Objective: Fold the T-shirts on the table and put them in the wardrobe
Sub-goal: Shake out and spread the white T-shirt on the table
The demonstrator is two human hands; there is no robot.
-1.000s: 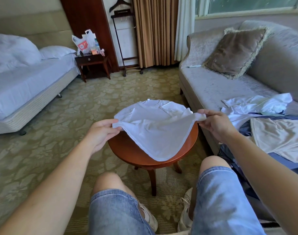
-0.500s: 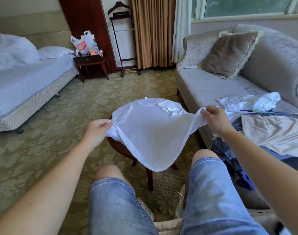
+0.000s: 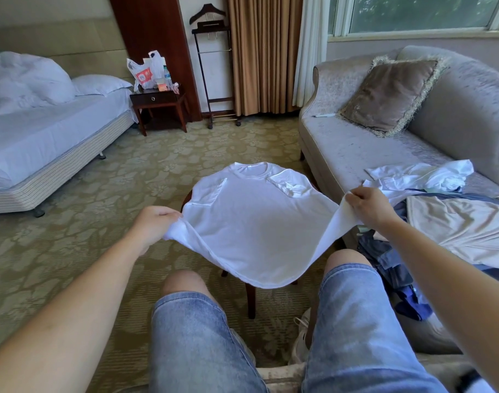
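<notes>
A white T-shirt (image 3: 256, 222) lies spread over the small round wooden table (image 3: 186, 198), collar on the far side and both sleeves folded inward. My left hand (image 3: 153, 226) grips its hem at the left corner. At the right corner my right hand (image 3: 370, 207) pinches the hem and holds it up. The hem sags between my hands, hanging over the near table edge above my knees. The shirt covers almost all of the tabletop.
More clothes lie on the grey sofa (image 3: 356, 148) to my right: a crumpled white shirt (image 3: 421, 177), a beige garment (image 3: 463, 228) and dark blue cloth (image 3: 395, 273). A bed (image 3: 44, 137) stands at left, with a nightstand (image 3: 157, 106) and valet stand (image 3: 214, 69) behind. Patterned carpet surrounds the table.
Both hands have pulled the hem toward me and apart, spreading the shirt flatter; it now hides nearly the whole tabletop, which showed at the near edge before.
</notes>
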